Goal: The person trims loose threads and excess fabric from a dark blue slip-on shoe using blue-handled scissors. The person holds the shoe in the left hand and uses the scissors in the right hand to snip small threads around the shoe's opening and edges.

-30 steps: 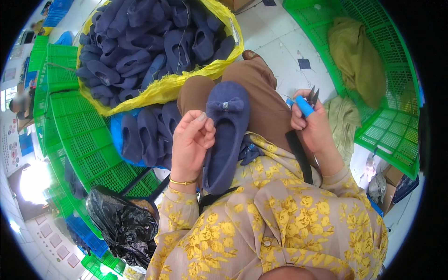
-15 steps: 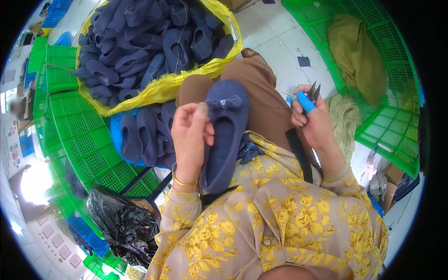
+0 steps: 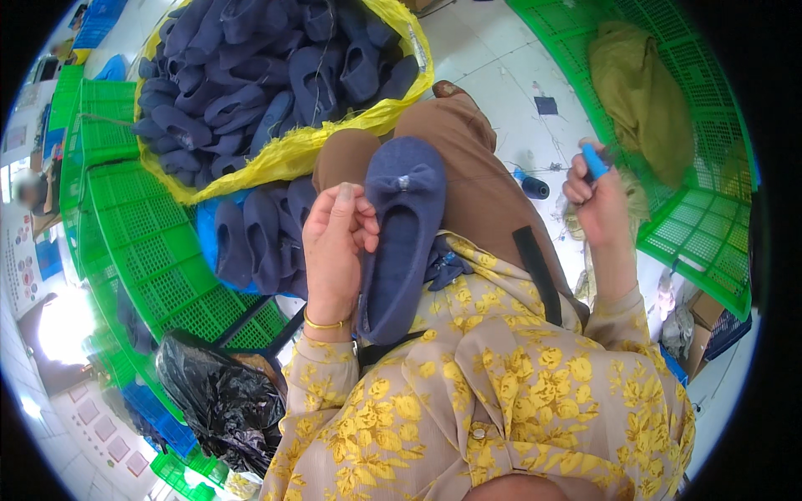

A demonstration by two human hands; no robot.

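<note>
A dark blue slipper (image 3: 404, 238) with a bow lies on my lap, toe pointing away from me. My left hand (image 3: 338, 238) is beside its left edge, thumb and forefinger pinched together and the other fingers curled. Whatever the pinch holds, if anything, is too small to make out. Off to the right, my right hand (image 3: 597, 204) is raised above the floor, closed around small dark snips (image 3: 611, 154) that are blurred. A blue wrap (image 3: 594, 160) covers one of its fingers. Loose dark blue bows (image 3: 447, 265) lie on my lap beside the slipper.
A yellow sack (image 3: 351, 129) full of blue slippers stands ahead on the left. More slippers (image 3: 259, 238) lie left of my knees. Green crates (image 3: 146, 242) flank both sides; the right one (image 3: 697, 242) holds olive cloth (image 3: 639, 100). A dark thread spool (image 3: 535, 188) is on the floor.
My right hand has moved right and slightly up, away from my lap, with the snips; the thread spool now shows. My left hand has shifted slightly left, off the slipper's bow.
</note>
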